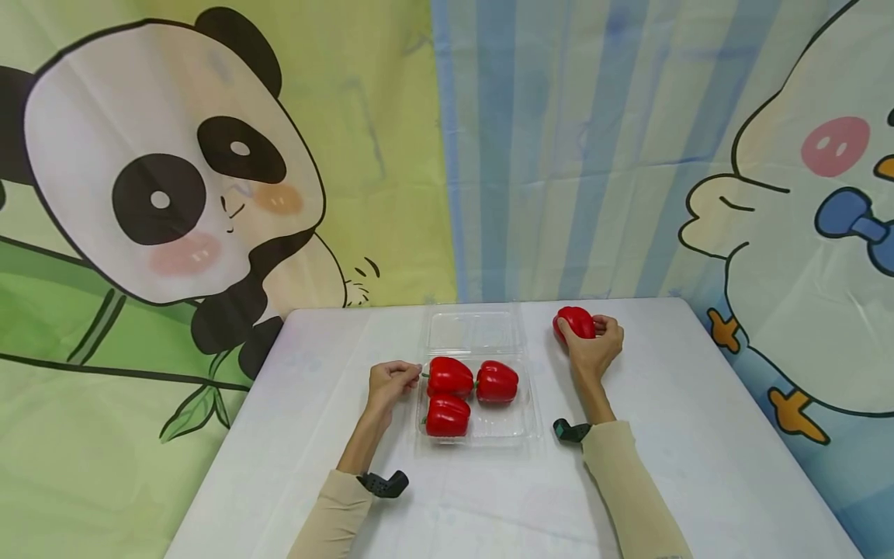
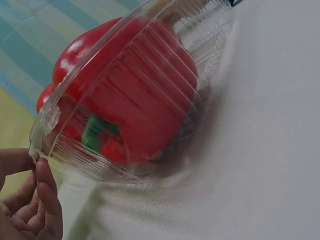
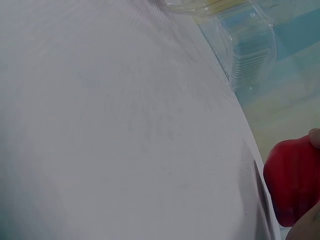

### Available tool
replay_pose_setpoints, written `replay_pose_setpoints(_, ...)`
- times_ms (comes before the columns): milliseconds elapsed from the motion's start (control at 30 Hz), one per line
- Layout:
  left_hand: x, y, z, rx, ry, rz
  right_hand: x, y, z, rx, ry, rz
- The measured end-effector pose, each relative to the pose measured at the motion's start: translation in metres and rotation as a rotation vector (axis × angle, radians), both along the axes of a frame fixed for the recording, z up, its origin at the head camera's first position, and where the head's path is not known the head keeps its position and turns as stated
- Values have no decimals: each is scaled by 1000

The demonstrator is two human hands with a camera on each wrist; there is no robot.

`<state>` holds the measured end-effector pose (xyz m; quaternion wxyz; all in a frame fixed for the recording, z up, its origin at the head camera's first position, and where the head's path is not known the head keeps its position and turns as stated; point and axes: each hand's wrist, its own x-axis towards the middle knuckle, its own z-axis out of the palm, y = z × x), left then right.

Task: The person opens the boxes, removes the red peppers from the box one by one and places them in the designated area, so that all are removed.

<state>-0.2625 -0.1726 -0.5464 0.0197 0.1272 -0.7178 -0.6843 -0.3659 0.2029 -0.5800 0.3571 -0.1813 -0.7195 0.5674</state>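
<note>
A clear plastic clamshell box lies on the white table with its lid folded back. Three red bell peppers sit inside: one at the back left, one at the front left and one on the right. My left hand pinches the box's left rim between thumb and fingertips, as the left wrist view shows. Over the table's back right part, my right hand grips another red bell pepper, thumb on its near side. In the right wrist view that pepper shows at the right edge.
The white table ends at a hanging backdrop printed with a panda and a white bird. The raised lid stands toward the table's back edge, left of the right hand. Both forearms wear black wrist mounts.
</note>
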Motion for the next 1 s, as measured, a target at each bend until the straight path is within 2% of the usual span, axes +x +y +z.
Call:
replay_pose_setpoints(333,-2,2,-5,-14,-9,3,1,-1,-3,-22,-30,2)
replay_pose_setpoints(1000,-1,1,-3,-6,1,13,-3,-4,-6,-38,-55,9)
